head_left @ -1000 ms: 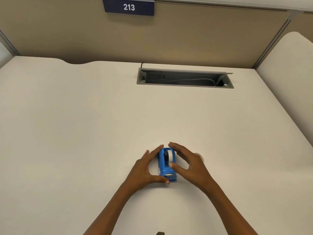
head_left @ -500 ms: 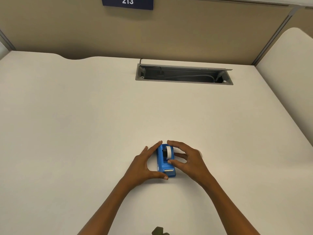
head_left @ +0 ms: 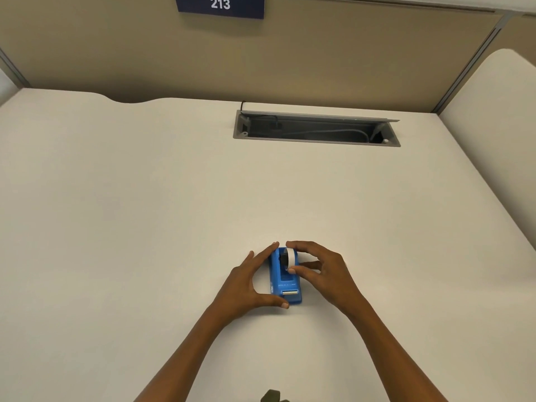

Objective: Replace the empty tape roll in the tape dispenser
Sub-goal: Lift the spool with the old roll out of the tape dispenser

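A small blue tape dispenser [head_left: 285, 282] lies on the white desk [head_left: 145, 227], its metal cutter facing me. My left hand [head_left: 249, 285] clamps it from the left, index finger at the far end and thumb at the near end. A white tape roll [head_left: 289, 258] stands on edge in the dispenser's far well. My right hand [head_left: 324, 271] pinches that roll between index finger on top and thumb below. Whether the roll has tape on it is not visible.
A grey cable tray opening [head_left: 316, 129] with cords inside is set into the desk at the back. A beige partition [head_left: 290, 53] with a blue "213" sign [head_left: 220, 4] rises behind it. A second desk surface [head_left: 499, 111] adjoins at the right.
My right hand has closed from hovering over the dispenser onto the white roll, and the roll now stands higher in the well. The left hand keeps its hold on the dispenser.
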Demonstrator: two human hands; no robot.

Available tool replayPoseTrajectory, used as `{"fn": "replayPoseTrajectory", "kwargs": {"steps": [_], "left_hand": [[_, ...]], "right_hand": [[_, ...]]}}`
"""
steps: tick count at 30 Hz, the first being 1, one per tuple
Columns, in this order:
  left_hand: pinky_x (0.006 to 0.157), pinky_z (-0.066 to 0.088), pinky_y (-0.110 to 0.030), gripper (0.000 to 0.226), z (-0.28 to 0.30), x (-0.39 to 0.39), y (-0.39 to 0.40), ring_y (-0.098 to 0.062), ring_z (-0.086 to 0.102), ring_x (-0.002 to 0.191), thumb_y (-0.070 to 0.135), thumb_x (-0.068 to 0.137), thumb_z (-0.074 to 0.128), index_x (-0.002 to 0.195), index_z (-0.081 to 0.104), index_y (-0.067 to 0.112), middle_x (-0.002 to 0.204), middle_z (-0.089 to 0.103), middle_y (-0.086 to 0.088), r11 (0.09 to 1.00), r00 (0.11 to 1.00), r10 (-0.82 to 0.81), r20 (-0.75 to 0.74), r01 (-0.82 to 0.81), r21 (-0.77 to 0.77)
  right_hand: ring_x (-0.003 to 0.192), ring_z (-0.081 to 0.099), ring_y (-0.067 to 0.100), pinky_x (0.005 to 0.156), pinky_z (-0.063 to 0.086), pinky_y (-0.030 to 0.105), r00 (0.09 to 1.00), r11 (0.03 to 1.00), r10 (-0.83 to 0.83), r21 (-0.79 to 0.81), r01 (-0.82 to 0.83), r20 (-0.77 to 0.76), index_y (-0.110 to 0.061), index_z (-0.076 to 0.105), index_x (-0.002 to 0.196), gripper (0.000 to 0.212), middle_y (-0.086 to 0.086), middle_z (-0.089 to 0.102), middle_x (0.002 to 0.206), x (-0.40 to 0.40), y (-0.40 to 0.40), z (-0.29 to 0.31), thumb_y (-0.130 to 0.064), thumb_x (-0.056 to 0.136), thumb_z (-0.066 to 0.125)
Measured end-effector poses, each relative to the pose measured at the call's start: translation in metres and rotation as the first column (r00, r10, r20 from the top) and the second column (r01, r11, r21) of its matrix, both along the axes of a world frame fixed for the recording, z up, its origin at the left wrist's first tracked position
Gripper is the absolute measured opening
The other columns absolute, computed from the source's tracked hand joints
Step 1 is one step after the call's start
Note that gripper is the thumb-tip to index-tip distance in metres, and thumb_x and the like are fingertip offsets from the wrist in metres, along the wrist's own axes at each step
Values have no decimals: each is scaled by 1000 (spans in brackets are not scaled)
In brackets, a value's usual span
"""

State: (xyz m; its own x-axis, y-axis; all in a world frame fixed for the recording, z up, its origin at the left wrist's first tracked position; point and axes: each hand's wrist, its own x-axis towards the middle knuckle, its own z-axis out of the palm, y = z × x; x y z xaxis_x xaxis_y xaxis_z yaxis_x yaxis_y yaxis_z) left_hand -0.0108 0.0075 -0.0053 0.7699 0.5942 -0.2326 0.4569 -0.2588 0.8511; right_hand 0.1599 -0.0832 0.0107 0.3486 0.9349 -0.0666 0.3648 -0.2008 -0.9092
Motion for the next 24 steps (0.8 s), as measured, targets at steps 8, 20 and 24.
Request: {"fn": "replayPoseTrajectory", "kwargs": {"steps": [8,20,24], "left_hand": [[113,19,-38,98,3,0,-1,-17,11,144,51,56,80,123,9,66,137,23,32,1000,1000,-3,-11,3,-4],[111,21,-31,96,18,3,-1,-4,18,138,63,53,72,127,11,61,147,24,21,1000,1000,3,-4,-3,-21],[96,34,-8,65,36,4,3,13,39,121,51,67,68,125,40,52,134,40,31,988,969,153,194,-148,-40]], "right_hand": [[116,52,-2,92,45,12,1000,1000,-16,-7,16,19,-35,59,116,41,-20,60,121,-2,-1,0,-23,79,70],[100,63,1,85,50,12,982,990,-117,64,128,-151,-24,63,115,44,-10,68,112,-3,-3,39,-13,73,76],[88,66,-1,71,50,9,956,982,-159,60,178,-246,-23,66,108,37,-8,70,105,-5,-4,52,-10,74,75]]}}
